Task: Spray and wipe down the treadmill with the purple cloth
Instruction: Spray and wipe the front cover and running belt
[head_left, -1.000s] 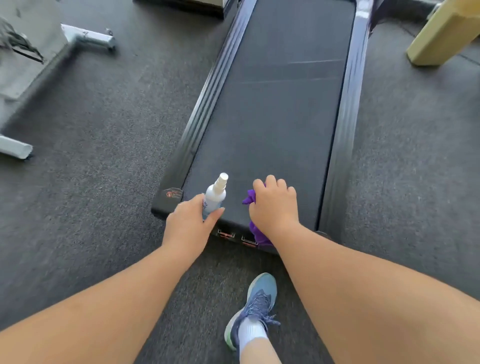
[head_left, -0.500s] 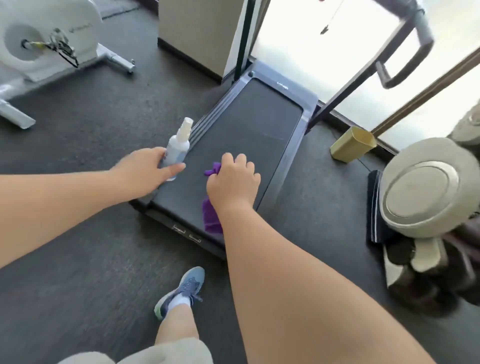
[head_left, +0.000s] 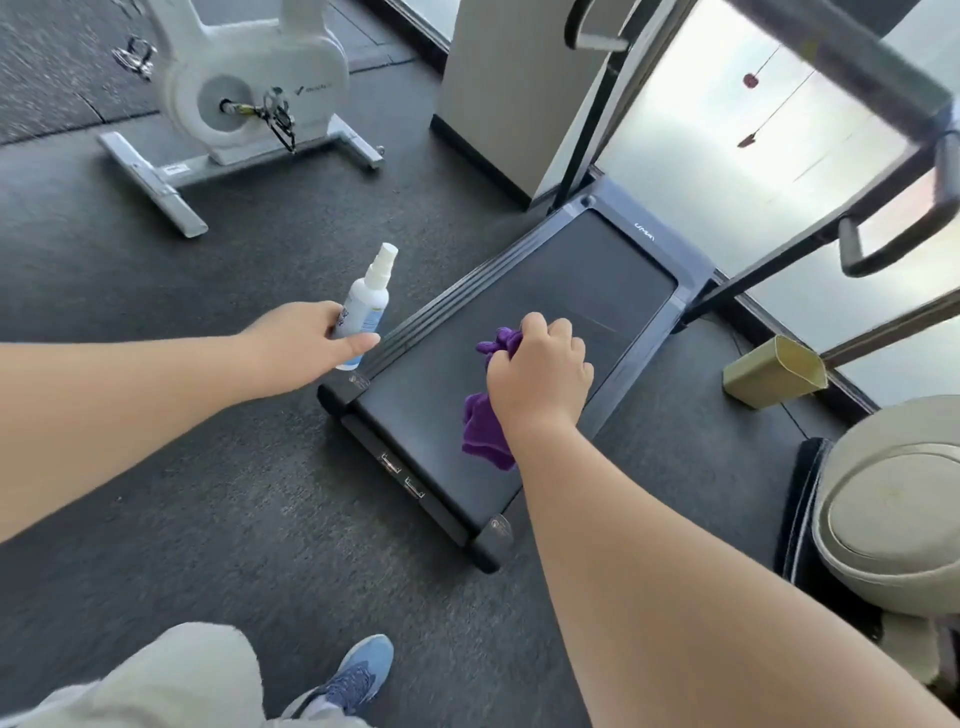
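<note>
The black treadmill (head_left: 566, 291) lies flat on the floor, its belt running away to the upper right. My right hand (head_left: 540, 382) grips the bunched purple cloth (head_left: 485, 431) over the near half of the belt; cloth ends stick out above and below my fist. My left hand (head_left: 306, 343) holds a white spray bottle (head_left: 363, 312) upright, just left of the treadmill's left rail, nozzle pointing up.
A white exercise bike (head_left: 249, 88) stands at the back left. A yellow-green bin (head_left: 774, 371) sits right of the treadmill. A round beige machine (head_left: 893, 499) is at the right edge. The treadmill's dark handrails (head_left: 893, 208) rise at upper right. My blue shoe (head_left: 358, 675) is on the dark carpet.
The view has lifted and pulled back from the treadmill's rear end. Both hands have risen with the bottle and the cloth; the right hand now sits further up the belt.
</note>
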